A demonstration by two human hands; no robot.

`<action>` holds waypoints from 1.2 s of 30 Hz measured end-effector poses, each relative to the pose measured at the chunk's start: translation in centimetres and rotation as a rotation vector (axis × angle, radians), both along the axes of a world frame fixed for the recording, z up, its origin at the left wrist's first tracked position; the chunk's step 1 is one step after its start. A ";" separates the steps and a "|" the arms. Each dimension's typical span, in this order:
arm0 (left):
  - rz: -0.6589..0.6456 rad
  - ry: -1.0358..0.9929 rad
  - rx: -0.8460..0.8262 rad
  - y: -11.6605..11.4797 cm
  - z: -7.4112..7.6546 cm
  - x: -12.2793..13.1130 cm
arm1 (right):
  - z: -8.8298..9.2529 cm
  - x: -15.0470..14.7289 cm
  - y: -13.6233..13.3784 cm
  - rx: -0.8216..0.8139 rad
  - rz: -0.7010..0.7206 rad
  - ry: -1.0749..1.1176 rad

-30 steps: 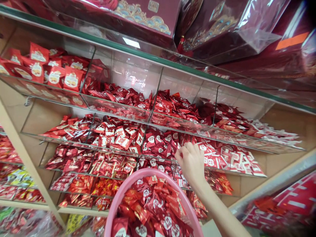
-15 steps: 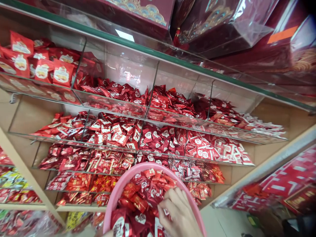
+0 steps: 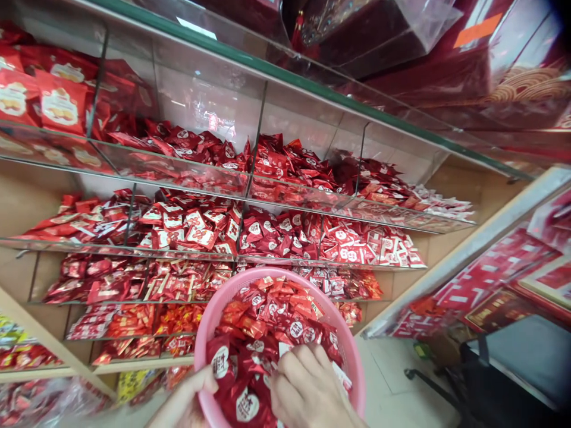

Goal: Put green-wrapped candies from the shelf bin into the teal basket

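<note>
A pink plastic basket (image 3: 203, 339) is heaped with small red-wrapped packets (image 3: 250, 356), some bearing white heart or round labels. At the basket's left rim, my left hand (image 3: 190, 395) is closed, its thumb over the edge and the other fingers mostly hidden. My right hand (image 3: 303, 380) lies over the packets inside, fingers curled downward. Whatever those fingers hold, if anything, is hidden beneath them. A white-and-red packet (image 3: 341, 377) rests to the right of that hand, near the basket's inner wall.
Glass-fronted shelves (image 3: 285, 196) with dividers rise beyond the basket, stocked with red packets. Wrapped dark red boxes (image 3: 366, 35) stand on the glass above. To the right are patterned red packages (image 3: 482, 267) and a dark chair (image 3: 513, 362) on the tiled floor (image 3: 388, 368).
My right hand has moved down and slightly left within the basket, its fingers curling lower. More of my left hand shows at the rim. The view has shifted, with the shelves now higher and further left.
</note>
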State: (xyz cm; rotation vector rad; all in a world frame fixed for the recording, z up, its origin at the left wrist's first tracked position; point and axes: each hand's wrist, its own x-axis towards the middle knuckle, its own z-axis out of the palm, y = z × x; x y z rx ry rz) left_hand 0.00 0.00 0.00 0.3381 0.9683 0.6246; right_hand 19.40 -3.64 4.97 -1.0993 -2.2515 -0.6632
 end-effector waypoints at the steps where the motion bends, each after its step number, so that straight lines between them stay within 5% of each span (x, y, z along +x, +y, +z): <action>1: -0.012 -0.003 0.018 0.1 -0.2 -0.1 | 0.1 -0.2 -0.2 0.000 0.010 -0.019; 12: -0.042 -0.028 0.066 -0.5 -0.4 -0.5 | -4.0 -2.1 -1.6 0.035 -0.026 0.118; 21: -0.048 0.001 0.074 -0.5 0.5 -0.3 | -4.8 -1.0 -1.9 -0.010 0.087 -0.007; 27: -0.042 -0.030 0.079 -0.6 -0.2 -0.5 | -1.5 0.8 -1.9 -0.274 0.169 -0.038; 32: -0.011 -0.011 0.072 -0.8 0.1 -0.6 | 1.8 3.8 0.0 -0.353 -0.065 0.150; 36: 0.004 -0.015 0.055 -0.8 0.5 -0.6 | 1.5 5.9 1.2 -0.422 -0.183 0.152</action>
